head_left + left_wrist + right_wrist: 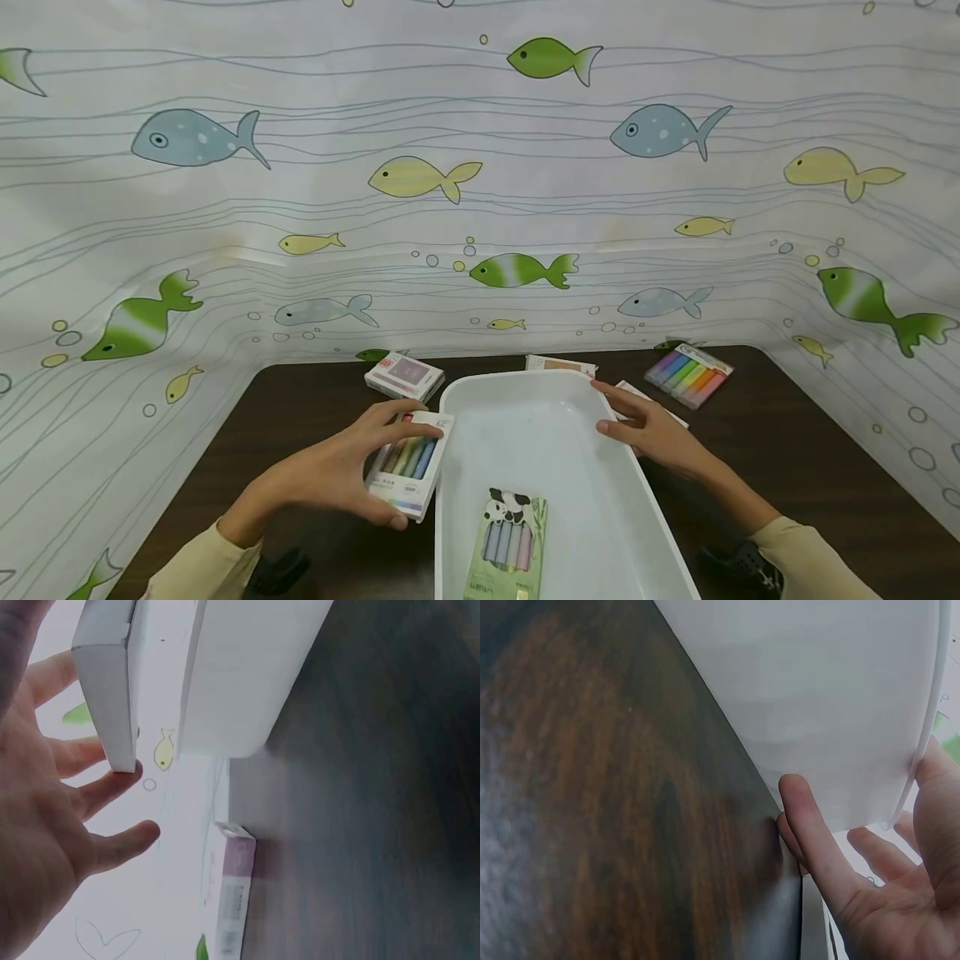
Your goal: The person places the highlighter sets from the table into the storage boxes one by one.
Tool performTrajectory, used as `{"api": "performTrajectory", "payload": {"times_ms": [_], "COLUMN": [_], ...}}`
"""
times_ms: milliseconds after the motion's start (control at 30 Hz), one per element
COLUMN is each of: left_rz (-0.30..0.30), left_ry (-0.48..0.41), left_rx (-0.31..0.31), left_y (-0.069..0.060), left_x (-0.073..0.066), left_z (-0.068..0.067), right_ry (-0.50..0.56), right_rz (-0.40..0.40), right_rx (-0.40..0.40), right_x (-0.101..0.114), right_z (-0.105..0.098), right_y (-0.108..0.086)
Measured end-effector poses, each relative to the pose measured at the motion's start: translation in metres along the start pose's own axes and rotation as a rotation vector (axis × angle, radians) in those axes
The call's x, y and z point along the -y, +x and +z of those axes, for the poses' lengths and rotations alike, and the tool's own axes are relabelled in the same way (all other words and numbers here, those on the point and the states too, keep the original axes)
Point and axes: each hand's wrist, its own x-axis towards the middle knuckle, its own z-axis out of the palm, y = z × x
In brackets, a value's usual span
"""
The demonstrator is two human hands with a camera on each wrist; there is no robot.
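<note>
My left hand [337, 467] grips a white box [408, 467] with a window showing colored sticks, held at the left rim of a white tray [570, 467]. In the left wrist view the white box [109, 697] is raised off the table, thumb side hidden, with fingertips along its edge. At the tray's far right corner my right hand [660, 433] holds the rim, thumb on the inner side. The right wrist view has its fingers [802, 810] against the tray's outer wall [817, 712]. A green panda box [506, 546] lies inside the tray.
On the dark table [300, 417], a white and purple box [405, 375] is at the back left. Behind the tray lies another box [562, 364]. A flat white box [660, 402] is partly hidden by the right hand, and a rainbow-colored pack [688, 374] is at the back right.
</note>
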Motion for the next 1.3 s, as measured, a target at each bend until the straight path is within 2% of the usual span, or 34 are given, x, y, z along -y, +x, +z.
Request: {"api": "performTrajectory", "payload": {"times_ms": [300,700,900,1033,1300], "left_rz": [0.049,0.108,0.130,0.159,0.134], "left_ry": [-0.003,0.039,0.056,0.064,0.089], "left_rx": [0.017,0.078,0.106,0.124,0.162], "left_y": [0.013,0.051,0.071,0.080,0.095], "left_x": [-0.006,-0.014,-0.013,-0.012,-0.016], "left_z": [0.001,0.002,0.006,0.011,0.012], "right_ry": [-0.017,0.005,0.008,0.020,0.030], "right_rz": [0.002,0.007,0.011,0.004,0.002], "right_rx": [-0.008,0.000,-0.010,-0.004,-0.009], "right_x": [0.001,0.003,0.001,0.000,0.000], "right_z": [-0.001,-0.002,0.002,0.003,0.003], "right_y": [0.002,0.001,0.000,0.001,0.001]}}
